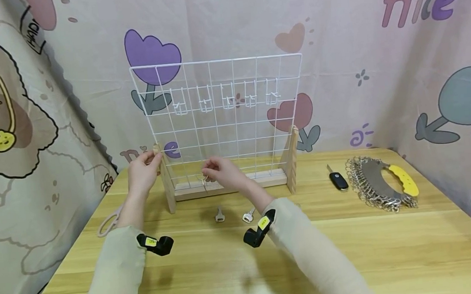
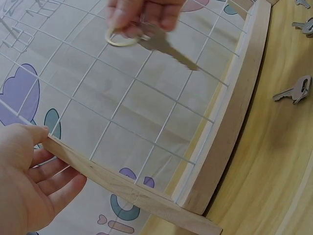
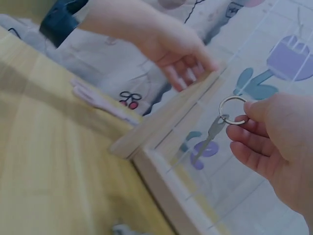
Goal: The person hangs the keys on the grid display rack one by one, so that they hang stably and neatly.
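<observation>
My left hand (image 1: 142,174) grips the top of the left wooden post (image 1: 167,185) of a white wire grid rack (image 1: 215,61), thumb on one side and fingers on the other. In front of the grid's lower left part, my right hand (image 1: 226,172) pinches a metal key ring (image 3: 221,105) between thumb and fingers. A key (image 2: 164,45) hangs from that ring, tilted, its blade pointing away from the fingers. Two loose keys lie on the table before the rack, one near its middle (image 1: 219,215) and another key (image 1: 248,217) close to my right wrist.
Several white wire hooks (image 1: 228,102) hang in a row on the upper grid. To the right lie a black car key (image 1: 338,181) and a grey crescent with a yellow handle (image 1: 402,180), edged with many metal rings. A pink looped handle (image 1: 107,223) shows beside my left forearm.
</observation>
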Motion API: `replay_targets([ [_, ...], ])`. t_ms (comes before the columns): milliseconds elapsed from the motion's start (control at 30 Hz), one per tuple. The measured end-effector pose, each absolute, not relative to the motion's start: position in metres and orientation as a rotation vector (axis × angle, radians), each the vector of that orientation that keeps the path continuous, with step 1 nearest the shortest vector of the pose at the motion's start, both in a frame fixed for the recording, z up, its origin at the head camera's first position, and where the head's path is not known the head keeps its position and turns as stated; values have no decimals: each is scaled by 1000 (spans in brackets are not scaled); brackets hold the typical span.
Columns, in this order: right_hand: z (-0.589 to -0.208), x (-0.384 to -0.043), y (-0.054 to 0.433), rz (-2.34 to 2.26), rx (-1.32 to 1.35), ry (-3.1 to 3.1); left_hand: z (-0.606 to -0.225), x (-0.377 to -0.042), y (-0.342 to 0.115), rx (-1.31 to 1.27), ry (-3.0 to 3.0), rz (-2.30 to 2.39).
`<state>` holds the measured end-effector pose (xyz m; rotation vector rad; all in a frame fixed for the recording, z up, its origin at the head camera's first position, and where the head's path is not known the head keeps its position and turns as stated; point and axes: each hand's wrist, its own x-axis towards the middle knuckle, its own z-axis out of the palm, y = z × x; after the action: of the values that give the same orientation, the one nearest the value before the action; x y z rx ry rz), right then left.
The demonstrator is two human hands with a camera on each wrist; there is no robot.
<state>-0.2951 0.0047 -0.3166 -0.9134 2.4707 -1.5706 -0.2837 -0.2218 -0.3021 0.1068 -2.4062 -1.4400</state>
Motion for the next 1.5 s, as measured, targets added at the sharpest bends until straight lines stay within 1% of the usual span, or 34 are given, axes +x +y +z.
replay_targets([
  [333, -273, -299, 6, -1680, -975, 2472, -301, -283, -222, 80, -2398, -1449],
  [500, -257, -298, 5, -1696, -1002, 2498, -300, -280, -222, 61, -2409, -1456],
  [867, -232, -296, -7, -2021, -902, 2377, -300, -279, -223, 52, -2420, -1463],
  [1500, -197, -289, -30, -2228, -806, 2279, -299, -277, -223, 71, -2414, -1461],
])
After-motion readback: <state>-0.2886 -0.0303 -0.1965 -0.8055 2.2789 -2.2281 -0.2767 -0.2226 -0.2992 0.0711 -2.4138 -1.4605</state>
